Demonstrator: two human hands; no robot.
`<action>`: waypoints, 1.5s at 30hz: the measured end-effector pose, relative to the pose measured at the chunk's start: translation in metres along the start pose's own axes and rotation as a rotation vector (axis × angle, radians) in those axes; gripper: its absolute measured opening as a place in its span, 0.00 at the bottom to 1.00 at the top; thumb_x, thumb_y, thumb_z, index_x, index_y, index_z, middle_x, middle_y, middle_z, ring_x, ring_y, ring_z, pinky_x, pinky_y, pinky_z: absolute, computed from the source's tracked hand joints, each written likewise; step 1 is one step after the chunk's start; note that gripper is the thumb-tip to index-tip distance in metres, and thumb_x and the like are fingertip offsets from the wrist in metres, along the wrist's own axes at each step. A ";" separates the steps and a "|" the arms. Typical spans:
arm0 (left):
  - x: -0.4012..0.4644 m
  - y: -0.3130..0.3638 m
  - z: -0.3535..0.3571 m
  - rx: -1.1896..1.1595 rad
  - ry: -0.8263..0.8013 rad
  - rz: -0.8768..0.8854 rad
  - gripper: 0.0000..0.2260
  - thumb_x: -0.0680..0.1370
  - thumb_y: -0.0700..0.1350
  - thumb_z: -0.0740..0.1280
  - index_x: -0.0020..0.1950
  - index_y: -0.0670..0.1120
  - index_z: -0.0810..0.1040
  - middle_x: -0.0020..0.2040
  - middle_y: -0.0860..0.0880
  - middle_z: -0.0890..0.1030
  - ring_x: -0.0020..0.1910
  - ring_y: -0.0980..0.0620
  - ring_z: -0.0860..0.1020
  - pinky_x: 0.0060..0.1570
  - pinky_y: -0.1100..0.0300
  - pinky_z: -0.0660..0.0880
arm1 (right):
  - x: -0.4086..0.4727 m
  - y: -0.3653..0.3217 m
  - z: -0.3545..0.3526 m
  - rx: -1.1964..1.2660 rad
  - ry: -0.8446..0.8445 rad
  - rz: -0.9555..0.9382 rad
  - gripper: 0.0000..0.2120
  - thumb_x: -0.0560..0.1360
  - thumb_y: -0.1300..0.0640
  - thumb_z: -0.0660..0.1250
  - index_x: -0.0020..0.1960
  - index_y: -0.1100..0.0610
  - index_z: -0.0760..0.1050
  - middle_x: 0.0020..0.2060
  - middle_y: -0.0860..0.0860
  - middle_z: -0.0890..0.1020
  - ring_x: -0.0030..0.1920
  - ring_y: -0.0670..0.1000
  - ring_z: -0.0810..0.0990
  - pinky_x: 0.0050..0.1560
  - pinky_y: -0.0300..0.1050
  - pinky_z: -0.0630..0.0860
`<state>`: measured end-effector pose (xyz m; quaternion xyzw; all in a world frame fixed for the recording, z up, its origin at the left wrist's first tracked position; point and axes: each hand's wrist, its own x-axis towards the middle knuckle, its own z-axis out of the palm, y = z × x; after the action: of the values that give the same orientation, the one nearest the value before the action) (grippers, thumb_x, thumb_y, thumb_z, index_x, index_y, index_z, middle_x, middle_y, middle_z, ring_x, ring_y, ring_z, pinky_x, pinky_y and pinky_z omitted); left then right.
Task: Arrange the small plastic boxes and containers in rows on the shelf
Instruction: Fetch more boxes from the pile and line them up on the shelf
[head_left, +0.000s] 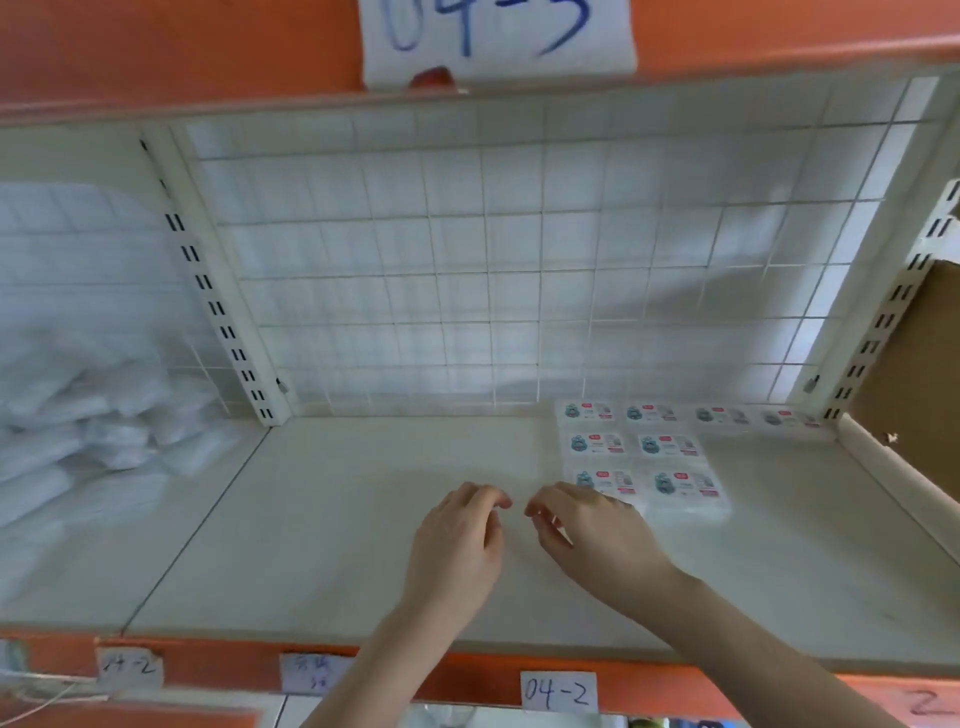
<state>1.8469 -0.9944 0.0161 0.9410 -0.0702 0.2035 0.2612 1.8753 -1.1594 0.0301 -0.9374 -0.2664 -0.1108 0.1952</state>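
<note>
Several small clear plastic boxes (667, 447) with teal and red labels lie in rows at the back right of the white shelf (363, 545). The back row runs along the wire grid. My left hand (460, 540) hovers over the bare middle of the shelf, fingers loosely curled, holding nothing. My right hand (587, 530) is close beside it, fingers loosely bent and holding nothing, its back covering the near left corner of the front left box (605, 480). Whether it touches that box I cannot tell.
A white wire grid (467, 260) backs the shelf, with slotted uprights (223, 322) at left and right. White plastic bags (93, 426) fill the bay to the left. A cardboard box (914, 374) stands at the right. An orange front rail carries a "04-2" label (558, 691).
</note>
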 end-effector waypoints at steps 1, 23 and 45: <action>-0.004 -0.013 -0.011 0.013 0.010 -0.031 0.09 0.76 0.39 0.62 0.53 0.49 0.77 0.51 0.54 0.78 0.50 0.53 0.77 0.46 0.62 0.69 | 0.009 -0.012 0.006 0.010 -0.008 -0.031 0.11 0.79 0.51 0.56 0.57 0.48 0.74 0.50 0.44 0.79 0.49 0.49 0.79 0.45 0.44 0.73; -0.103 -0.270 -0.207 0.408 0.258 -0.562 0.17 0.70 0.32 0.64 0.59 0.40 0.76 0.54 0.43 0.78 0.55 0.42 0.74 0.52 0.48 0.72 | 0.151 -0.300 0.140 0.136 -0.339 -0.439 0.14 0.80 0.52 0.55 0.64 0.52 0.69 0.61 0.49 0.72 0.63 0.50 0.69 0.56 0.47 0.70; -0.096 -0.339 -0.232 0.622 -0.018 -0.842 0.25 0.77 0.58 0.55 0.71 0.51 0.56 0.73 0.41 0.57 0.70 0.38 0.58 0.67 0.47 0.59 | 0.208 -0.347 0.208 -0.026 -0.254 -0.310 0.28 0.77 0.47 0.60 0.72 0.57 0.58 0.67 0.55 0.62 0.69 0.55 0.60 0.67 0.49 0.61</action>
<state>1.7606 -0.5814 0.0001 0.9225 0.3757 0.0840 0.0280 1.8825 -0.7051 0.0147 -0.8941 -0.4283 -0.0241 0.1284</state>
